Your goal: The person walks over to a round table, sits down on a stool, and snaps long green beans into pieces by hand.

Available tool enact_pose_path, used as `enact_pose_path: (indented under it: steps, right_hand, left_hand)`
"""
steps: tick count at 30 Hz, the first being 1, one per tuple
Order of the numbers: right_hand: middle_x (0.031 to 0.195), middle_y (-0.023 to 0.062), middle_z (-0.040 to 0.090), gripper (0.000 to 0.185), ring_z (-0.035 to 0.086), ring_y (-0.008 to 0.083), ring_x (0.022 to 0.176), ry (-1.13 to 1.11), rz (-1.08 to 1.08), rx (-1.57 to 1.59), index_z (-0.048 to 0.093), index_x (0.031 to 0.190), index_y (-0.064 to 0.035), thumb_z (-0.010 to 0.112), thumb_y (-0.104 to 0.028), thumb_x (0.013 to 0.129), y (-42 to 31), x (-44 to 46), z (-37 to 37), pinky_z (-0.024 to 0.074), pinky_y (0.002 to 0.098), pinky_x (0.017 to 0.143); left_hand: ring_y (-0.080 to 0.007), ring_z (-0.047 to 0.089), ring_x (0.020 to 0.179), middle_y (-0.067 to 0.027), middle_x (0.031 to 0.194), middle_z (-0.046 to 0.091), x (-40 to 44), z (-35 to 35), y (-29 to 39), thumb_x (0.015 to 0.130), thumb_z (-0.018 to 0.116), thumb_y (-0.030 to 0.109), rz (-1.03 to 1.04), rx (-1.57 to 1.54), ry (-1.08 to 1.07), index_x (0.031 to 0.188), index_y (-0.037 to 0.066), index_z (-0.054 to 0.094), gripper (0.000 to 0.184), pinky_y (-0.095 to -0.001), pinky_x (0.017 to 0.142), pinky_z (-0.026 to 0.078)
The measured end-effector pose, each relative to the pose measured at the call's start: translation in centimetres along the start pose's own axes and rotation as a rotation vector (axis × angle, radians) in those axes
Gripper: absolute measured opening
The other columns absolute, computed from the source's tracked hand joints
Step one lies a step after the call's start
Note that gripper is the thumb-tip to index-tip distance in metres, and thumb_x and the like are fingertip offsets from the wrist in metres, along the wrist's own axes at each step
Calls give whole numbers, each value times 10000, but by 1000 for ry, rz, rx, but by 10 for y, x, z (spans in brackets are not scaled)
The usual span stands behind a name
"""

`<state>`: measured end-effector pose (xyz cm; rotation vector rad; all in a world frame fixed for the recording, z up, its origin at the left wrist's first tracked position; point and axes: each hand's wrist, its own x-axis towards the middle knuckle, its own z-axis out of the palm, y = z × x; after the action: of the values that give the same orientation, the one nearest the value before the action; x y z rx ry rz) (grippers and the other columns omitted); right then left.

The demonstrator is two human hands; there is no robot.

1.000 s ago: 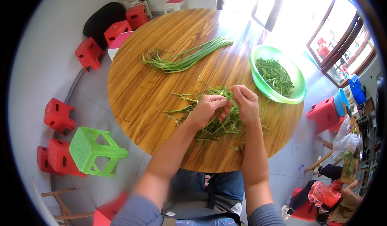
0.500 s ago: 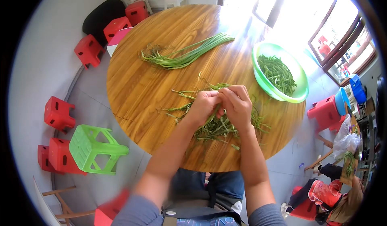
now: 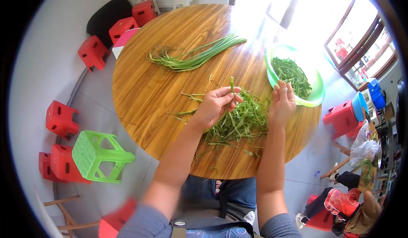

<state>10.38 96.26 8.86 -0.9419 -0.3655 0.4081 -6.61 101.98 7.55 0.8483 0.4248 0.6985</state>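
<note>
My left hand [image 3: 217,104] pinches a short green vegetable stem [image 3: 232,83], which stands upright between thumb and fingers above the table. Below it lies a loose pile of green leaves and trimmings [image 3: 238,125]. My right hand [image 3: 282,105] is at the near left rim of a light green bowl [image 3: 316,91], its fingers drawn together; whatever they hold is hidden. Cut green stem pieces [image 3: 292,77] lie inside the bowl. Farther back on the table rests a bunch of long green stalks [image 3: 195,59] with dry, stringy ends at the left.
The round wooden table [image 3: 144,110] has a few scattered scraps. A green stool [image 3: 100,155] and several red stools [image 3: 63,119] stand on the left. At the right are a blue basin [image 3: 359,104] on red stools and a seated person [image 3: 340,208].
My hands, together over the pile before, have parted. The right has moved rightward to the bowl's rim. The left stays over the pile, a green stem now showing in its fingers.
</note>
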Motion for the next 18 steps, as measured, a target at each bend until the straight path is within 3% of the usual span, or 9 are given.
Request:
enact_pose_path:
  steps: [1,4,8,12,18]
  right_hand:
    - [732,15,589,222,478,35,621,37,26,-14,611,1034,37,601,-102,861,3,4,-4,374,165,525]
    - [803,24,585,215,478,33,622,-354,106,-318,622,1020,17,623,-115,849,2,-11,-4,375,166,520]
    - [829,2,565,108,491,45,602,-611,-19,-362,641,904,-1,654,-52,809,16,-28,6,404,188,529]
    - [831,38,570,90,557,88,666,-639,-307,-478,635,848,12,668,-1,765,14,-27,5,446,214,563]
    - [822,33,567,73,559,91,669,-633,-492,-517,642,825,6,664,15,755,12,-29,7,452,217,568]
  left_hand:
    - [-104,535,659,-72,787,606,1,0,-3,921,462,95,1,23,-12,1101,-50,534,242,-223,603,455]
    - [-116,559,682,-89,809,614,1,0,-8,906,490,77,-1,126,-41,1065,-69,551,225,-237,631,476]
    - [-136,593,722,-98,839,622,-3,6,-4,892,527,91,-18,239,-53,1031,-76,570,221,-254,663,500]
    - [-165,618,761,-111,866,627,-4,7,-7,895,525,88,-59,137,-59,1029,-80,570,220,-265,678,514]
    - [-185,620,826,-131,922,627,7,-4,-25,906,507,94,-102,-253,-159,1033,-76,562,219,-269,709,509]
